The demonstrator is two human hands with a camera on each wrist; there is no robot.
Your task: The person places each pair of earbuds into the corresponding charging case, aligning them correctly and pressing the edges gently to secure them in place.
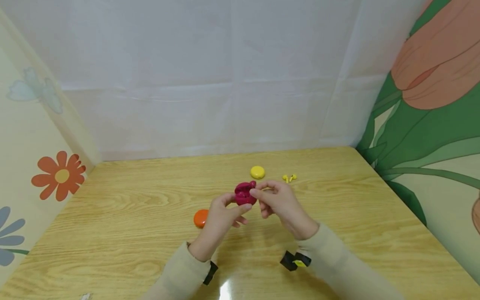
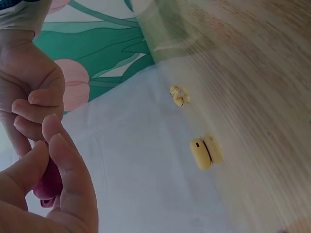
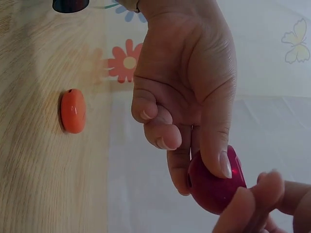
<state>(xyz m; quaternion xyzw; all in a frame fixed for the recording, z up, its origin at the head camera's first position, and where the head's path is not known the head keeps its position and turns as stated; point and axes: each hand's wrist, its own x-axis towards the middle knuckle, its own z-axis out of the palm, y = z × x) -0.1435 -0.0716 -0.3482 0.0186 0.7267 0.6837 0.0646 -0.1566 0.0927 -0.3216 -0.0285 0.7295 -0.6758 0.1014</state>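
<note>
A magenta earbud case is held above the table with its lid raised. My left hand grips it from the left, its thumb along the front. In the right wrist view, the left thumb presses on the rounded shell of the case. At the case's right edge, the thumb and index finger of my right hand pinch a small magenta earbud, mostly covered by the fingertips. The left wrist view shows the case largely hidden behind the left fingers.
Behind the hands, a closed yellow case lies on the wooden table, with two yellow earbuds to its right. An orange case sits left of the left hand. White cloth hangs at the table's back edge.
</note>
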